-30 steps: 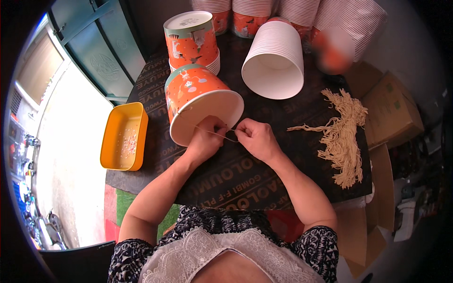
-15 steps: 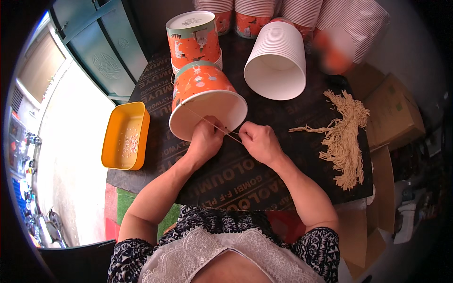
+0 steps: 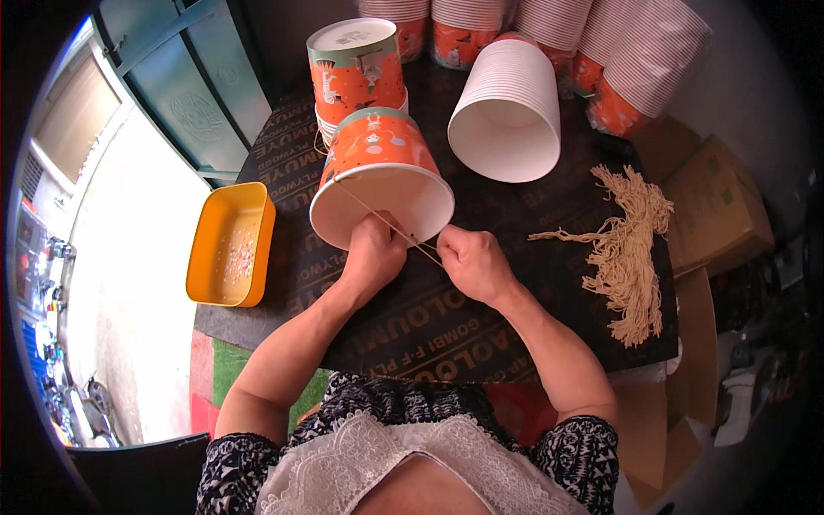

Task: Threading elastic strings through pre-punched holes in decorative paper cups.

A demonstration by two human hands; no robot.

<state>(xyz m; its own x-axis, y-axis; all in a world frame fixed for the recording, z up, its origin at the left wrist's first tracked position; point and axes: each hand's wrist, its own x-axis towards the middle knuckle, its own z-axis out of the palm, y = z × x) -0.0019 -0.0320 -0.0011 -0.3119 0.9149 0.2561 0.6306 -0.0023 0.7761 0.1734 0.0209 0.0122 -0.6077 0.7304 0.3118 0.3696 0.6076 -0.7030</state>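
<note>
An orange paper bucket (image 3: 369,148) with a green band and printed figures lies tilted on the table, its white-rimmed mouth toward me. A thin beige cord (image 3: 359,200) runs from the left side of its rim across the opening to the near right. My left hand (image 3: 376,253) is closed at the near rim, fingers curled into the mouth, with the cord crossing by its knuckles; the fingertips are hidden. Just right of the rim, my right hand (image 3: 474,264) is closed, pinching the cord. Short strands stretch between both hands.
A yellow tub (image 3: 264,249) with small pale bits sits at left. Upside-down printed buckets (image 3: 356,81) stand behind. A nested white stack (image 3: 506,103) lies at far right of centre, before wrapped bucket stacks (image 3: 648,64). A cord bundle (image 3: 631,249) lies at right, near cardboard boxes (image 3: 721,206).
The bucket has turned slightly, so its printed figures sit further right. Both hands keep nearly the same place and grip. The whole view has shifted a little.
</note>
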